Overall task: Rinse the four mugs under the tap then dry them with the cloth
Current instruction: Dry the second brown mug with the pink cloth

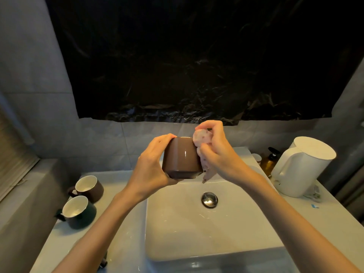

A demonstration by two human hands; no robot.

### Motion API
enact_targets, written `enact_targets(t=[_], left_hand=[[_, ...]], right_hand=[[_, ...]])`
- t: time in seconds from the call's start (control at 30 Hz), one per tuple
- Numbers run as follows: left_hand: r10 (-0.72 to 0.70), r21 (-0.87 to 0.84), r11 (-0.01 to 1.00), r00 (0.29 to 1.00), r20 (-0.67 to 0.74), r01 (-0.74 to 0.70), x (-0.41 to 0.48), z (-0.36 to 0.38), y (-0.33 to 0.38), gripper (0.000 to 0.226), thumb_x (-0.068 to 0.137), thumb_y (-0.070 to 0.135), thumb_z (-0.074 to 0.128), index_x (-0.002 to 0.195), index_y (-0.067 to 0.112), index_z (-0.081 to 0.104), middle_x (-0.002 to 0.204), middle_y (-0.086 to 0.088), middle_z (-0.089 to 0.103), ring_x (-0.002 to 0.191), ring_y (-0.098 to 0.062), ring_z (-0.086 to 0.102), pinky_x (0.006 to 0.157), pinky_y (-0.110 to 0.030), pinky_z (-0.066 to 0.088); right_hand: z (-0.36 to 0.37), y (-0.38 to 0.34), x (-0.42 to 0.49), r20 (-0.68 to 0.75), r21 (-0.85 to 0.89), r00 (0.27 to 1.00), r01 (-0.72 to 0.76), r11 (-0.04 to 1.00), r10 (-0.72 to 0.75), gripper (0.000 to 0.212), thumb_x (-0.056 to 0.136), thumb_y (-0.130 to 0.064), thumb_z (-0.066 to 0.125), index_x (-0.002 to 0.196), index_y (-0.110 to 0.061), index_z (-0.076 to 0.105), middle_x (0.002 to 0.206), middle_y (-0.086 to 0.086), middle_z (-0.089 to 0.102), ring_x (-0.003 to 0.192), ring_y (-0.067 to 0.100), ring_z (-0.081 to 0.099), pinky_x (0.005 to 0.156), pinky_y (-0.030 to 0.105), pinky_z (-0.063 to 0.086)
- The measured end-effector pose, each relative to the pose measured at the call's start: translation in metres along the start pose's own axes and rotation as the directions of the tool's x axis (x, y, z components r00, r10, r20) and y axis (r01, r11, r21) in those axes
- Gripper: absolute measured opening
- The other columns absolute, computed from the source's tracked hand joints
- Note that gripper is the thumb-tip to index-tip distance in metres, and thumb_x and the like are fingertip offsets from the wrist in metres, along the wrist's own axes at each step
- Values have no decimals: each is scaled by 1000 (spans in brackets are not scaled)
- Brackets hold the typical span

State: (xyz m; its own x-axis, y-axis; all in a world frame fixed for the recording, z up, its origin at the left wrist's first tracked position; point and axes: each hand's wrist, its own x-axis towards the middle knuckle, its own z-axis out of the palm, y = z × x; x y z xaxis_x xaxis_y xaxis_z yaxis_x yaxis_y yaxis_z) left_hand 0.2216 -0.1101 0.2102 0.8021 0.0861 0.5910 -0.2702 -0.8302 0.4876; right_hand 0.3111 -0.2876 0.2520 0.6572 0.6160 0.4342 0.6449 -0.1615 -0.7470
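Sink (177,253) lay open below your fingers (164,138), with room to drop. Left of them on the tabletop (59,243) stood the green mug (78,211), then the brown mug (89,187); dry or not, can't tell. Your left hand (155,160) gripped the held mug (182,156) and your right hand (218,152) pinched the cloth (201,138) at its rim. You were mid-drying, fourth mug unseen. Kettle (303,166) stood well right.

Home bathroom, white basin (197,233) set in pale surface (78,243), grey wall tiles, pump bottle (268,161) at two o'clock
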Motion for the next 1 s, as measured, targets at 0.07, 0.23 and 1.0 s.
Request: enact_targets(t=[0.07, 0.23, 1.0], left_hand=[[-1, -4, 1000, 1000, -7, 1, 1, 0, 0, 95, 53, 33, 91, 134, 18, 42, 131, 5, 48, 115, 3, 41, 94, -3, 35], [29, 0, 1000, 1000, 13, -29, 3, -5, -1, 93, 55, 38, 89, 133, 14, 45, 130, 4, 49, 116, 2, 42, 95, -9, 38], [-157, -340, 928, 987, 21, 155, -1, 0, -1, 102, 46, 23, 94, 134, 15, 43, 125, 9, 47, 115, 5, 50, 93, -7, 40]], right_hand=[[9, 1, 0, -102, -193, 983, 130, 972, -152, 26, 90, -7, 53, 113, -18, 51, 118, -6, 40, 113, 5, 43, 94, 23, 44], [17, -1, -13, -87, -267, 892, 407, 874, -443, 19, 85, 0, 65, 100, -8, 72, 110, 8, 57, 103, 21, 56, 86, 27, 49], [20, -6, -17, -159, -132, 943, 274, 953, -293, 27, 78, 5, 59, 95, -12, 72, 109, -12, 68, 103, 11, 53, 85, 20, 43]])
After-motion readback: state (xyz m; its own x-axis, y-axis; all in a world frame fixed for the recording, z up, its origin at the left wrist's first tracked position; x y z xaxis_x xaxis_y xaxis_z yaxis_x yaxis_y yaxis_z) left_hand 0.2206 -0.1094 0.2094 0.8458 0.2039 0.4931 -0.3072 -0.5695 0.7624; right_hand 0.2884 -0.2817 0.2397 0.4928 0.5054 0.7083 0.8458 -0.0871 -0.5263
